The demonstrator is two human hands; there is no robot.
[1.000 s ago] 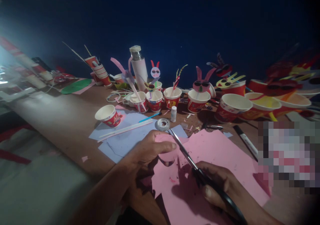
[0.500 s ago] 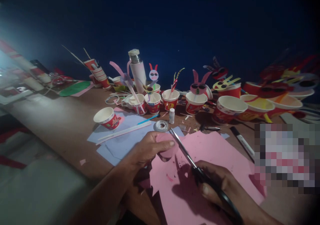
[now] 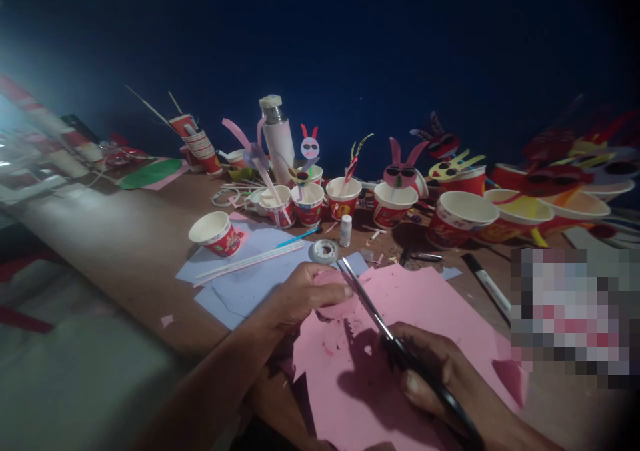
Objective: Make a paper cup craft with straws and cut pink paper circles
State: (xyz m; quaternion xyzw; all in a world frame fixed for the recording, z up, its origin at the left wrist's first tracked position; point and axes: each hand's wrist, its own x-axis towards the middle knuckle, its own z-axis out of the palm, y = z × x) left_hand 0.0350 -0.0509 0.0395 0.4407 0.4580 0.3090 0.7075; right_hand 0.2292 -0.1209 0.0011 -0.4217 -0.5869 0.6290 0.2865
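Between the thumb and fingers of my left hand (image 3: 305,294) is a small rounded piece of pink paper (image 3: 333,287). My right hand (image 3: 440,371) is closed round the black handles of a pair of scissors (image 3: 373,309), whose blades look nearly together and point up and left, their tips by the right edge of the piece. Beneath both hands lies a large pink sheet (image 3: 410,297) with jagged edges, partly in the shadow of my right hand.
Behind stand red paper cups (image 3: 343,197), several with paper rabbit faces, and a flask (image 3: 280,147). A roll of tape (image 3: 325,251), a small bottle (image 3: 345,231), straws (image 3: 250,264) on blue paper and a marker (image 3: 487,287) lie nearer.
The pink piece in my left hand has turned and lies flatter. The scissors stay in my right hand, almost in the same place. The view has shifted slightly.
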